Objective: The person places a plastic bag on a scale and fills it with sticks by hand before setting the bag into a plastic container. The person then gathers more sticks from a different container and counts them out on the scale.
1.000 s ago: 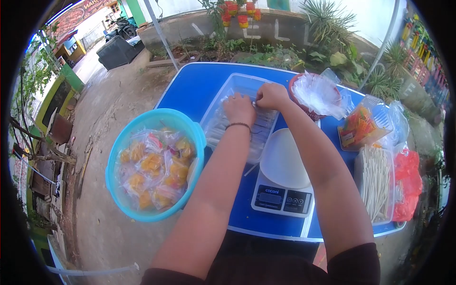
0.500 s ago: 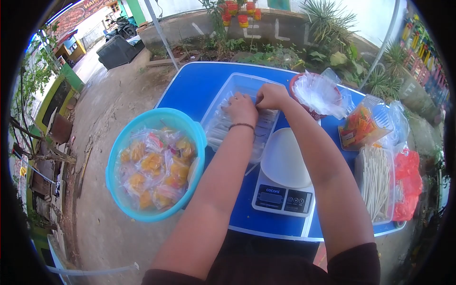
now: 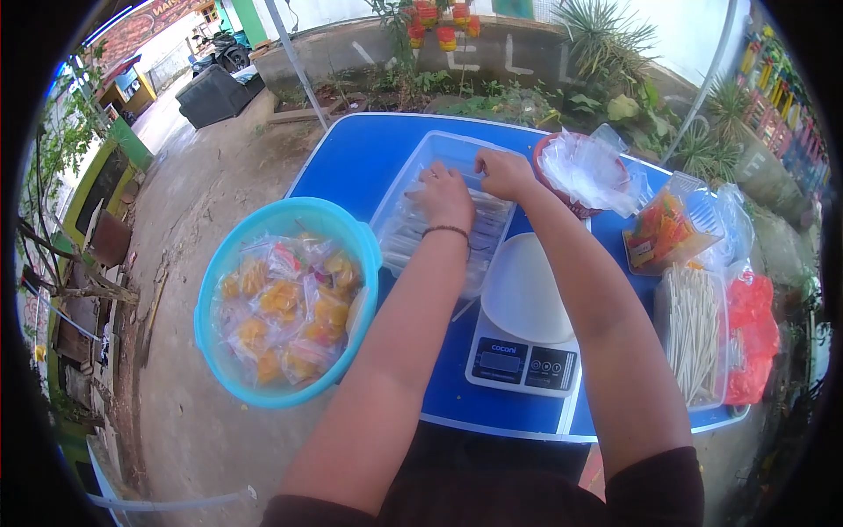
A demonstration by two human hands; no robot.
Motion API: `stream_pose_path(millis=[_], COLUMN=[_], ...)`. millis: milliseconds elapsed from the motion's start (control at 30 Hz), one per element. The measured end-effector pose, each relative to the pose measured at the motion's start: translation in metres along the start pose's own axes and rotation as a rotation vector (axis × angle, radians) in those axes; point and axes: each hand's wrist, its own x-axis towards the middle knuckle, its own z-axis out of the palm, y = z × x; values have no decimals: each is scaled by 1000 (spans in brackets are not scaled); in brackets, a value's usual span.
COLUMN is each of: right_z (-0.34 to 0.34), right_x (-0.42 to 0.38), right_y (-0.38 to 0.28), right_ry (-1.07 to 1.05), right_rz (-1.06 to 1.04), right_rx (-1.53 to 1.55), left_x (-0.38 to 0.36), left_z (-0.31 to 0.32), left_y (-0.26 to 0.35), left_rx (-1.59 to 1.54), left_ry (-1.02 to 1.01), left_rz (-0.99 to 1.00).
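A clear plastic box (image 3: 502, 250) on the blue table holds slim packets in clear plastic (image 3: 406, 230), laid side by side. My left hand (image 3: 446, 200) lies over these packets, its fingers stretched forward and apart. At the box's far right side, my right hand (image 3: 507, 175) is bent down with its fingers curled together. Whatever is between those fingertips is hidden. Just in front of the box stands a white kitchen scale (image 3: 514, 362) with a pale oval pan (image 3: 527, 294), under my right forearm.
Left of the table, a turquoise basin (image 3: 209, 338) holds bagged yellow-orange food (image 3: 281, 303). On the right are a red basket (image 3: 571, 202) of plastic bags, a clear container (image 3: 672, 224) with orange pieces, a box of pale sticks (image 3: 689, 342) and a red plastic bag (image 3: 751, 342).
My right hand has drawn slightly away from my left, toward the box's right rim. A gap shows between the hands, with more packets visible. My left hand has barely moved.
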Motion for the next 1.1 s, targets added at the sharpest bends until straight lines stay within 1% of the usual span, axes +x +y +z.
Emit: stream_pose_path(millis=[167,200,300,400,467,533,567,667,767,867,900,967,1000,1067,1100], right_z=[-4,-9,-14,-5,-24,-42,-55,-78,-96,-119,-125,-145,-155,-169,-175], right_x=[0,-1,-3,3,-8,-24,-38,-73,-113,-163,-181,-218,-238,-277,-296], right_y=[-1,-3,-13,-3,-20,-33,-38,-41,-36,-37,-33,-34,-36,-35,-35], right_ry=[-39,-48,69,183,264,348,349,382,463,435,440,410,393,454,473], right_rz=[-16,-13,20,-1,-3,7,-12,73,47,143,149,232,275,325,355], right_rx=[26,44,212,420,517,617,588,687,515,267,215,118,71,13,-41], left_x=[2,3,1,-2,-8,-16,-23,-44,-68,-101,-112,-134,-143,-164,-178], left_z=[6,7,3,-11,-24,-38,-45,-59,-59,-64,-68,-73,-71,-65,-72], left_y=[-3,-3,1,5,13,20,23,36,53,75,83,97,105,119,123], left_rx=[22,-21,-145,-230,-264,-324,-354,-406,-489,-600,-646,-736,-757,-804,-805], left_ry=[149,169,224,255,298,327,336,303,314,341,331,307,291,252,116], left_rz=[80,86,116,138,136,190,215,317,446,594,638,722,773,869,909])
